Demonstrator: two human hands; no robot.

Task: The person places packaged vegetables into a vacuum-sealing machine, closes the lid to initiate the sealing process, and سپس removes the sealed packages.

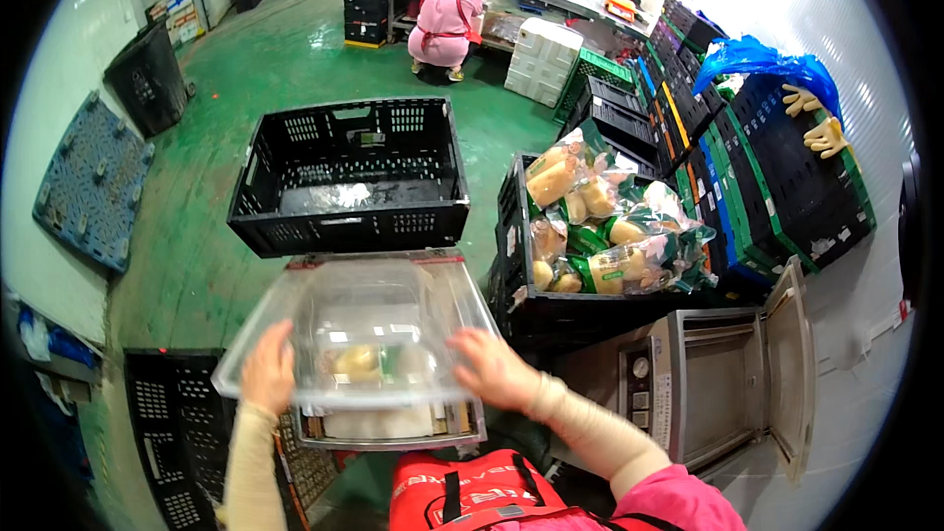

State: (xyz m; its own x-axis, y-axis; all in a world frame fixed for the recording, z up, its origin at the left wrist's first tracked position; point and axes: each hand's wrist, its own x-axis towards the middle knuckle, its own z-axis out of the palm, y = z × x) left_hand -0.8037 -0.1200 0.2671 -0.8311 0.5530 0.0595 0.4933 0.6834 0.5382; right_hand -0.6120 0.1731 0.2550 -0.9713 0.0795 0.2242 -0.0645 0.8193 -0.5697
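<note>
Before me is a chamber vacuum sealer with a domed clear plastic lid (369, 295), tilted with its front edge raised above the metal chamber rim (391, 445). My left hand (268, 369) is on the lid's left front edge. On its right side rests my right hand (490, 369), fingers spread over the edge. Both hands are slightly blurred. Through the lid shows a bag of pale yellow produce (358, 363), perhaps peeled potatoes. A white filler block (378, 422) lies at the chamber's front.
Behind the sealer stands a black plastic crate (354, 225). To the right, another crate (509, 236) is heaped with bagged produce (612, 228). A second sealer (715, 383) has its lid raised. Stacked crates (782, 184) line the right wall. A person (445, 22) squats ahead.
</note>
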